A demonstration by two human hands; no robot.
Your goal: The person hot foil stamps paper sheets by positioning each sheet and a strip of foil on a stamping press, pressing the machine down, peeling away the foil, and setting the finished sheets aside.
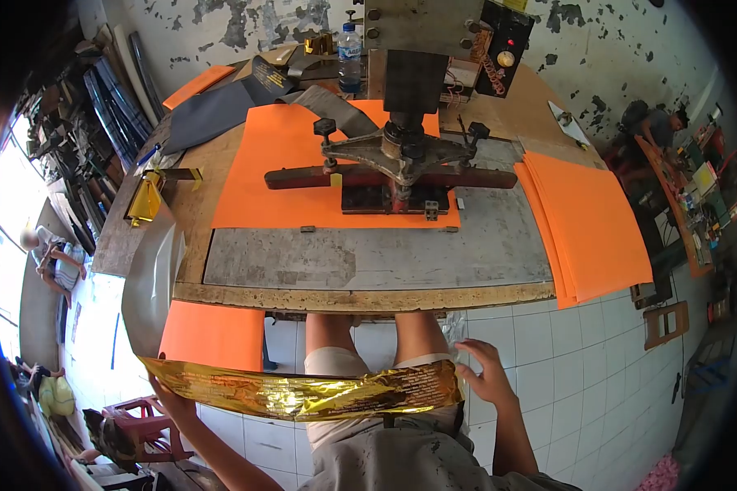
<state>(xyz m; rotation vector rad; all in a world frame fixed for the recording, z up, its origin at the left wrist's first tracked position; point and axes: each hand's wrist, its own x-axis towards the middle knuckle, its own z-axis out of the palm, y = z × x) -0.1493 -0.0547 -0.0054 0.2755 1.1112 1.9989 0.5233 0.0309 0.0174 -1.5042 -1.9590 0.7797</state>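
Note:
A long strip of gold stamping foil (pixel 303 393) with rows of small text-like marks stretches across above my lap. My left hand (pixel 170 401) grips its left end, with some fingers hidden behind the foil. From there a clear-greyish length of film (pixel 149 266) curves up to a gold foil roll (pixel 145 200) at the table's left side. Beside the foil's right end is my right hand (pixel 487 376), its thumb and fingers apart. Ahead, a stamping press head (pixel 401 151) stands over an orange sheet (pixel 262 155) on the grey metal plate (pixel 287 260).
A stack of orange sheets (pixel 585 225) overhangs the table's right edge. More orange material (pixel 213 335) sits below the front edge. Dark sheets (pixel 209 114) and a water bottle (pixel 349 57) are at the back. Another person (pixel 663 127) sits far right; one more (pixel 57 254) is far left.

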